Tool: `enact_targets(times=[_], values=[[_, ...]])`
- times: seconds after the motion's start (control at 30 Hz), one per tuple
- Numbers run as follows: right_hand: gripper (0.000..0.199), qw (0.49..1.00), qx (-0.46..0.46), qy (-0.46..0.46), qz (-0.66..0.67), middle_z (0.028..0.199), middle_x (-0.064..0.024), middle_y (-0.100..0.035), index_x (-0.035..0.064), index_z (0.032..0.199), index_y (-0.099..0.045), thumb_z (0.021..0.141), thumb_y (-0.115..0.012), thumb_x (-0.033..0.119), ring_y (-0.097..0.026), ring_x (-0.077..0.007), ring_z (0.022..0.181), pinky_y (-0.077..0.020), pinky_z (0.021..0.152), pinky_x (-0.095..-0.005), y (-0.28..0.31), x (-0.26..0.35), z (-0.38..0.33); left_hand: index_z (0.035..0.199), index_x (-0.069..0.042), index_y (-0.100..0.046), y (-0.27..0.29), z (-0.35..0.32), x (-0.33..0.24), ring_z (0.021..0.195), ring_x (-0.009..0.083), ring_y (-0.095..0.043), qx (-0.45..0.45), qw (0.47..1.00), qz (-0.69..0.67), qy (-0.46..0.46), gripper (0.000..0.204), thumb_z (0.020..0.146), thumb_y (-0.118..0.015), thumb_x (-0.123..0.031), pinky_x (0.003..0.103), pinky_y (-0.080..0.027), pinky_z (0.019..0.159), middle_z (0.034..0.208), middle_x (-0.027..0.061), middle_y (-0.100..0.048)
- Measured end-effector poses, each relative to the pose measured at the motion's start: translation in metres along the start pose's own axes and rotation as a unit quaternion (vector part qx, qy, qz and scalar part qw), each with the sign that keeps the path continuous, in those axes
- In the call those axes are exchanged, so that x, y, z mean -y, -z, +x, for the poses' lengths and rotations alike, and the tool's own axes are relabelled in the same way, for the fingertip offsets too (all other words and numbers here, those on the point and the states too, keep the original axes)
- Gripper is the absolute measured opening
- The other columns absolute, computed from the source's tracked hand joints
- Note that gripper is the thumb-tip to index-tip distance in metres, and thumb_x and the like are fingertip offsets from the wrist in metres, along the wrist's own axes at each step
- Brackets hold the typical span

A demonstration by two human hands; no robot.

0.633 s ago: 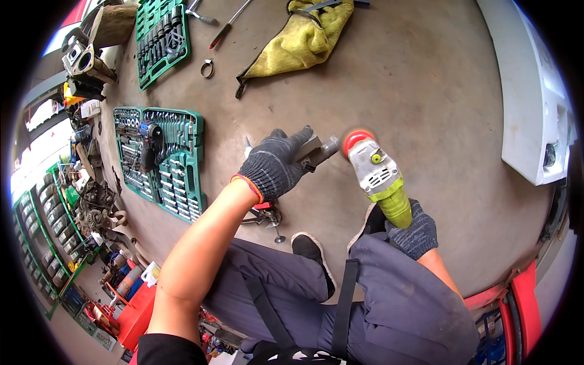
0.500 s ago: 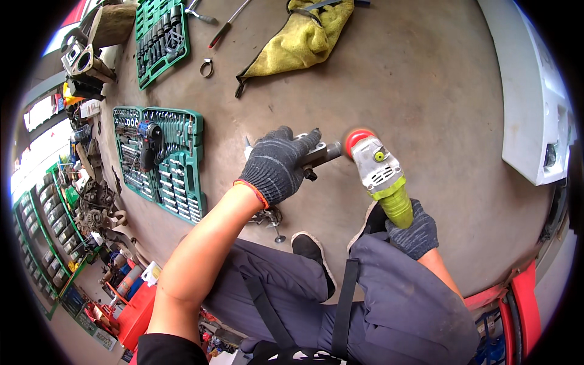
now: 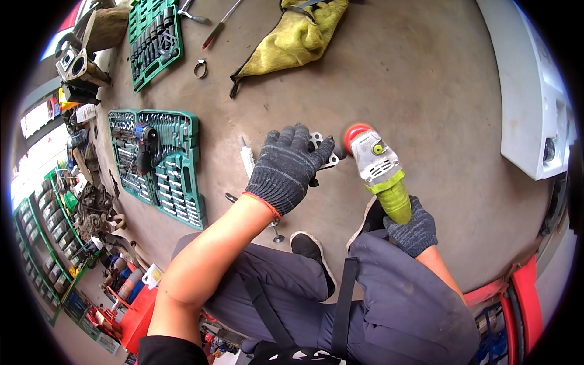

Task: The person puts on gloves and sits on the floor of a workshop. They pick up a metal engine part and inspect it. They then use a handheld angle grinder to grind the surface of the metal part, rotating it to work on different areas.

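My left hand (image 3: 285, 165), in a dark grey knit glove with an orange cuff, grips a metal pipe fitting with a flange (image 3: 331, 160). Most of the fitting is hidden under the palm and fingers. My right hand (image 3: 415, 229), gloved alike, is wrapped round the green body of an angle grinder (image 3: 384, 173). The grinder's red disc (image 3: 354, 134) looks blurred, as if spinning, close to the fitting's pipe end; whether they touch I cannot tell. A white pointed tube (image 3: 246, 158) lies left of my left hand. Beneath that wrist, a small metal piece (image 3: 278, 238) partly shows.
An open green socket set (image 3: 198, 176) lies at left, with a cordless drill (image 3: 146, 149) on it. Farther off are another green tool case (image 3: 177, 52), a ring clamp (image 3: 200, 69) and a yellow cloth (image 3: 295, 45). A large white panel (image 3: 517, 91) stands at right.
My left hand has turned the fitting, so its flange plate faces up more and the pipe end points differently. The white tube is more exposed. The grinder has hardly moved.
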State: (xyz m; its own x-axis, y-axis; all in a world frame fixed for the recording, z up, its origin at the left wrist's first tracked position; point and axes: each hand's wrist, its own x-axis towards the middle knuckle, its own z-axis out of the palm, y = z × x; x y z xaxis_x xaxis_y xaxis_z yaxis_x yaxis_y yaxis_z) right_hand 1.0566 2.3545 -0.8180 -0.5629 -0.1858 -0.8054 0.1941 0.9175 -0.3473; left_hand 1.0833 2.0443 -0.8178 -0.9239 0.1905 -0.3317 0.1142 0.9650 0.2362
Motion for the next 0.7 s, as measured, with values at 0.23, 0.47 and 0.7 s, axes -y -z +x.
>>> enact_targets(times=[0.23,0.47,0.7], values=[[0.056,1.0,0.008,-0.003,0.0,0.101,-0.0212,-0.072,0.0077,0.121,-0.059,0.077,-0.074,0.041,-0.069,-0.0406,0.097,-0.0548,0.085,-0.0458,0.003,0.008,-0.002,0.134,-0.02,-0.059,0.004,-0.004,-0.008,0.099,0.0315,-0.056,0.009,1.0,0.007,0.029,0.068,0.07,-0.08,-0.029,0.047,-0.044,0.082,0.108,0.0138,-0.057],[0.061,0.999,0.021,-0.039,-0.02,0.104,-0.0202,-0.072,0.0072,0.123,-0.058,0.075,-0.08,0.036,-0.069,-0.039,0.1,-0.0552,0.086,-0.0438,0.003,0.018,-0.001,0.133,-0.019,-0.06,0.005,-0.003,-0.014,0.099,0.0317,-0.056,-0.008,0.998,0.039,0.053,0.067,0.07,-0.08,-0.031,0.048,-0.043,0.081,0.11,0.0146,-0.057],[0.059,0.999,0.03,-0.016,-0.017,0.109,-0.0216,-0.071,0.0089,0.127,-0.057,0.082,-0.07,0.045,-0.067,-0.0405,0.103,-0.0533,0.089,-0.0456,0.003,0.015,-0.003,0.132,-0.019,-0.061,0.003,-0.007,-0.011,0.098,0.0317,-0.057,-0.03,0.998,0.048,0.036,0.067,0.068,-0.08,-0.03,0.048,-0.043,0.081,0.11,0.0162,-0.056]])
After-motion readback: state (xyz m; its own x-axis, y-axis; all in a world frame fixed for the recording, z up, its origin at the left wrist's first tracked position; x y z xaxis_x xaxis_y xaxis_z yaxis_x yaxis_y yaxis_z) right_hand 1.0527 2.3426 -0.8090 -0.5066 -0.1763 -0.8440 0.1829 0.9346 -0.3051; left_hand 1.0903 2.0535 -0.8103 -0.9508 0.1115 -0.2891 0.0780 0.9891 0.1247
